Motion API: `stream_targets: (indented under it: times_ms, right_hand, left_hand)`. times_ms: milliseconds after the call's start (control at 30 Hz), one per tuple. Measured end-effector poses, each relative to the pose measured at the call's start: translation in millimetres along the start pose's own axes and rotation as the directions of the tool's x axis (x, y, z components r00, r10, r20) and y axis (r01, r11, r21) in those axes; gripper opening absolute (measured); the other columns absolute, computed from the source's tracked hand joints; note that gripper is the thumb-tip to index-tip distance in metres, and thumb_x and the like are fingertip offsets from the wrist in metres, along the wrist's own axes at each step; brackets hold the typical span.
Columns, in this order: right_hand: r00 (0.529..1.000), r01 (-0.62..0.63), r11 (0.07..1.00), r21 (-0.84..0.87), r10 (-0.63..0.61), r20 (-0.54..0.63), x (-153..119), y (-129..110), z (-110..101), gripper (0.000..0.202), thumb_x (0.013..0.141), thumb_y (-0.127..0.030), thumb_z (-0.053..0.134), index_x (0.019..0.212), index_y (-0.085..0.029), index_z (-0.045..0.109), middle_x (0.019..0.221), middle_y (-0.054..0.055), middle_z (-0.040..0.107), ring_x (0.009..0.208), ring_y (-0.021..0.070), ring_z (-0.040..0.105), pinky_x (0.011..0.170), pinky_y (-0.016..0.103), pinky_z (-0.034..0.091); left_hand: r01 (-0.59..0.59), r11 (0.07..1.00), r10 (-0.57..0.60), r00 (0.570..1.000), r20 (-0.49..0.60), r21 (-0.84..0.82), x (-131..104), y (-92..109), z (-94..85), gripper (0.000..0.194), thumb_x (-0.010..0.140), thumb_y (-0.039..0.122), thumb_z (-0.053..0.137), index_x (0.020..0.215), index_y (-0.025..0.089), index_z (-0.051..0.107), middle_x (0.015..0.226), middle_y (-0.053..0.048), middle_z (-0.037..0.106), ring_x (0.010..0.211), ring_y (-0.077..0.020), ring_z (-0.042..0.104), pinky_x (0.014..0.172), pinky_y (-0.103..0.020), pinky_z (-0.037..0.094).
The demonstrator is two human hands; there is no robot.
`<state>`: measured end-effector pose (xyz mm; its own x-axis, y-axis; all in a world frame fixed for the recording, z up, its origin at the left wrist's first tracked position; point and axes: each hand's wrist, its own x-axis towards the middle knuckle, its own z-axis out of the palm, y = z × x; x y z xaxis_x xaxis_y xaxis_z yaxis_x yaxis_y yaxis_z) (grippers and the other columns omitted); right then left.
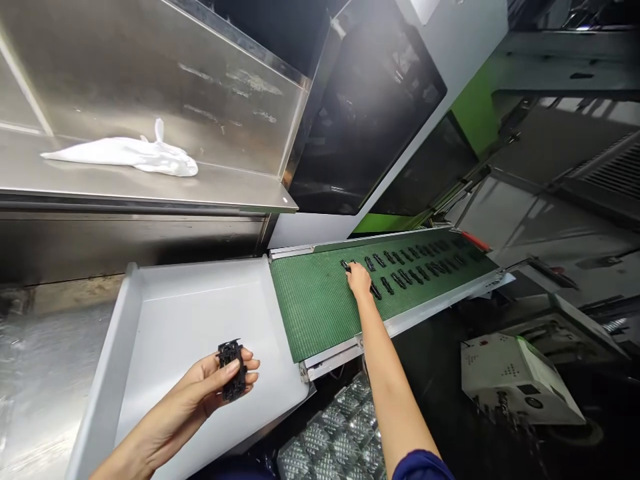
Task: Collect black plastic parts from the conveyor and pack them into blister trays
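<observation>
My left hand (215, 383) is closed around a small stack of black plastic parts (233, 373), thumb on top, above the white tray (175, 313). My right hand (359, 279) reaches over the green conveyor belt (310, 300). Its fingertips are on a black plastic part (346, 265) at the near end of the rows; most of the grip is hidden by the hand. More black plastic parts (400, 277) lie in two rows along the belt, running away to the right.
A steel shelf (235, 183) at the upper left holds a white glove-like item (135, 155). Behind the belt stands a machine with dark panels (370, 113). A grey-white box-shaped device (515, 380) is at the lower right. Clear textured plastic packs (335, 433) sit below the belt.
</observation>
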<state>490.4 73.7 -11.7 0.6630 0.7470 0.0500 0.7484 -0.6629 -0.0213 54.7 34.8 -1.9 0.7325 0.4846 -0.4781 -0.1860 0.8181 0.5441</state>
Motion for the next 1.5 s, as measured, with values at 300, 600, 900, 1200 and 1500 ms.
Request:
stream_targets:
  times_ms: [300,600,900,1200,1500]
  right_hand:
    - [0.998,-0.062,0.998,-0.022,0.062,0.021,-5.9,-9.5,-9.8,0.025,0.095,-0.032,0.058,0.113,-0.015,0.062,0.116,0.009,0.063,0.102,0.0204,0.062,0.090,0.041,0.053]
    - [0.974,0.213,0.956,0.199,-0.192,-0.119,-75.2,-74.4,-44.5,0.013,0.092,-0.022,0.058,0.096,-0.014,0.067,0.110,0.011,0.062,0.104,0.0223,0.058,0.091,0.039,0.049]
    - [0.422,0.709,0.047,0.704,-0.828,-0.370,-301.6,-182.3,-56.6,0.031,0.091,-0.012,0.055,0.113,-0.028,0.067,0.089,0.004,0.066,0.082,0.0160,0.064,0.074,0.028,0.054]
    - [0.353,0.670,0.030,0.742,-0.892,-0.283,-321.7,-199.0,-51.4,0.043,0.076,-0.040,0.079,0.111,-0.026,0.059,0.133,0.010,0.058,0.122,0.0257,0.055,0.102,0.041,0.046]
    - [0.417,0.633,0.013,0.774,-0.848,-0.327,-325.4,-201.6,-53.2,0.069,0.069,-0.040,0.085,0.126,-0.029,0.047,0.126,0.009,0.063,0.117,0.0273,0.059,0.100,0.043,0.046]
  left_hand:
    - [-0.095,0.994,0.089,0.991,-0.098,-0.055,-35.4,-1.1,-19.7,0.026,0.074,0.033,0.081,0.095,0.019,0.075,0.097,-0.005,0.073,0.084,-0.0175,0.068,0.083,-0.028,0.057]
    - [-0.128,0.980,0.099,0.978,-0.185,-0.150,-74.5,-10.3,-39.4,0.028,0.074,0.033,0.082,0.096,0.017,0.075,0.098,-0.006,0.073,0.086,-0.0177,0.068,0.081,-0.028,0.056]
    - [-0.166,0.964,0.130,0.976,-0.177,-0.208,-97.4,-17.8,-43.6,0.031,0.064,0.036,0.088,0.083,0.016,0.073,0.085,-0.004,0.072,0.079,-0.0171,0.065,0.075,-0.029,0.052]
    - [-0.263,0.963,0.269,0.943,-0.198,0.056,-120.1,-19.4,-59.8,0.042,0.065,0.038,0.086,0.097,0.015,0.074,0.088,-0.007,0.073,0.080,-0.0197,0.062,0.072,-0.028,0.045]
    - [-0.201,0.979,0.195,0.966,-0.169,-0.024,-119.8,-19.4,-56.1,0.048,0.059,0.042,0.090,0.095,0.015,0.074,0.097,-0.012,0.075,0.083,-0.0220,0.066,0.077,-0.031,0.048]
